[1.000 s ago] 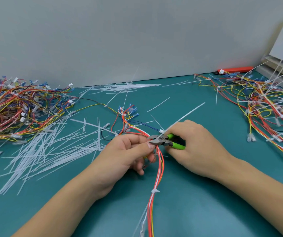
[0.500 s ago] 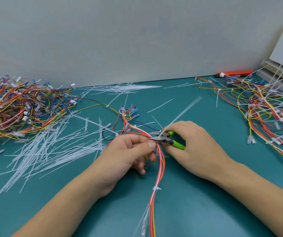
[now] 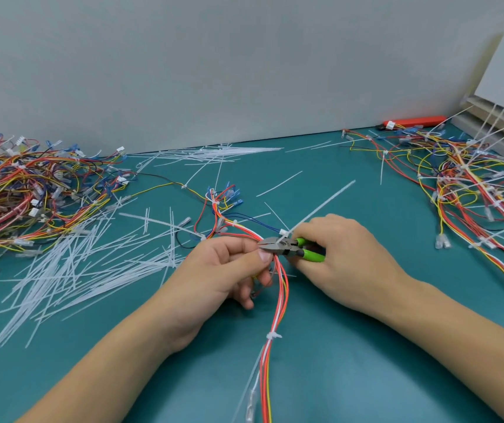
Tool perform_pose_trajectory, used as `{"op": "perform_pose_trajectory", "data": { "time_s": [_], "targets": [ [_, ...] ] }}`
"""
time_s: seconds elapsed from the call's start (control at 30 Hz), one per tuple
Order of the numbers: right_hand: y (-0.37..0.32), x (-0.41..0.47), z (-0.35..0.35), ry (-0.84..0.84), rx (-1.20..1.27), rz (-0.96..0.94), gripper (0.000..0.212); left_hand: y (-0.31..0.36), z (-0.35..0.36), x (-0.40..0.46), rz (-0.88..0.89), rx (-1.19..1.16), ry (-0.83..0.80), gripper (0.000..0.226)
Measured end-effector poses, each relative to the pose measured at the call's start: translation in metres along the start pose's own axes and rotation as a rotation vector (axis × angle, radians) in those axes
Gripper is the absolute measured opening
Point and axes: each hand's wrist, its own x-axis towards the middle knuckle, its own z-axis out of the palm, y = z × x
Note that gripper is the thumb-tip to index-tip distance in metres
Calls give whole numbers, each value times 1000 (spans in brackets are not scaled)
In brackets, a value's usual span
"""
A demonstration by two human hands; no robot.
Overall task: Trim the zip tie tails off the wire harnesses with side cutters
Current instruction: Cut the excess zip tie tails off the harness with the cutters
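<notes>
From the head view we see our left hand [image 3: 229, 276] pinching the harness [image 3: 278, 303] at mid-table [image 3: 351, 346], fingers curled round its wires. Our right hand [image 3: 339, 257] grips the green-handled cutters [image 3: 290, 248], whose tips sit at a white tie tail [image 3: 320, 209] slanting up right.

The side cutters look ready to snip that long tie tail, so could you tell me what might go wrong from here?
1. The side cutters have their tips right beside the left hand's thumb, so a slip might nick it.
2. The blades sit against the red and orange wires of the harness; cutting too deep could nick insulation.
3. The long zip tie tail sticks up freely and may fly off when cut.
</notes>
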Motion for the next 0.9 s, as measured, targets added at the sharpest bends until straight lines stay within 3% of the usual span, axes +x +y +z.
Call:
{"op": "perform_pose_trajectory", "data": {
  "time_s": [0.07, 0.17, 0.33, 0.6, 0.9],
  "targets": [
    [1, -1, 0, -25, 16, 32, 34, 0, -1, 0, -1, -6, -2, 14],
    [-1, -4, 1, -36, 12, 46, 39, 0, -2, -2, 1, -12, -11, 12],
    [-3, -2, 0, 24, 50, -17, 16, 0, -1, -1, 2, -6, 3, 12],
    [-4, -1, -2, 9, 84, -19, 32, -2, -2, 1, -12, -30, 16, 10],
    [0, 1, 0, 17, 76, -14, 16, -2, -2, 0, -9, -11, 15, 11]
  ]
}}
